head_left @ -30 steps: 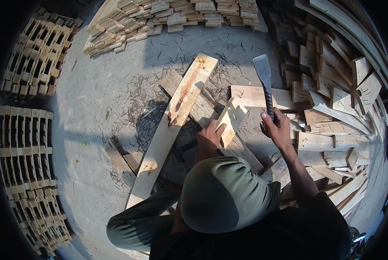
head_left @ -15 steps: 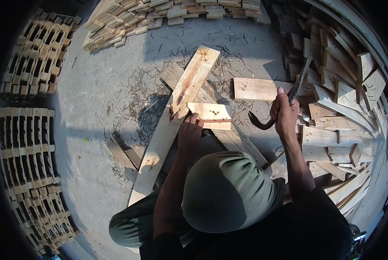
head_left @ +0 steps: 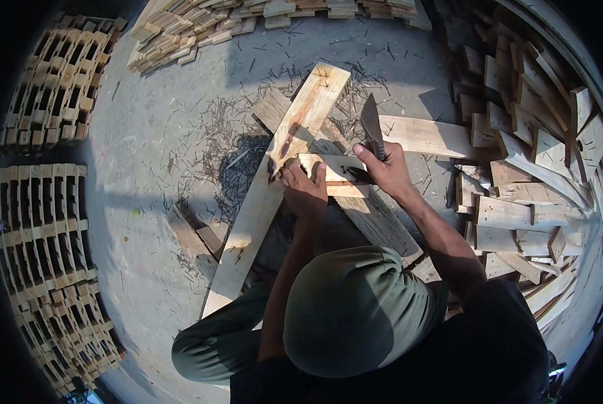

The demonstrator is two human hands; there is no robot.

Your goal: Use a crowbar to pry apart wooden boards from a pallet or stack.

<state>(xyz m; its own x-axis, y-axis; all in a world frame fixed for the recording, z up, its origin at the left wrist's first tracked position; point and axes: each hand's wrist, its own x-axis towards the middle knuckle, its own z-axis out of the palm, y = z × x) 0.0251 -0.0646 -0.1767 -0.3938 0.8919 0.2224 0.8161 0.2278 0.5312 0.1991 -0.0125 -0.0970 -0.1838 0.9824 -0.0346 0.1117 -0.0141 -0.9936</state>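
Note:
My right hand point(head_left: 387, 170) is wrapped round a dark steel pry bar point(head_left: 371, 120), its flat blade pointing up and its hooked end down at the short board. That short pale board point(head_left: 347, 190) has a split end and nails in its face. Closed on the broken left end of it is my left hand point(head_left: 306, 190). Beneath both hands, a long pale plank point(head_left: 253, 219) with dark knots lies slantwise across a weathered grey beam point(head_left: 375, 225). Nails stick out near the far end of the plank. Where the hook meets the nails is partly hidden by shadow.
Bent nails point(head_left: 214, 145) litter the floor around the planks. Another board point(head_left: 426, 137) lies to the right, beside a heap of loose boards point(head_left: 510, 209). Pallets point(head_left: 42, 229) are stacked at the left. Stacked planks point(head_left: 200, 30) line the far side.
My right hand has swung left and down, bringing the pry bar's hook from the air onto the short board. My left hand has shifted slightly, still on the board's end.

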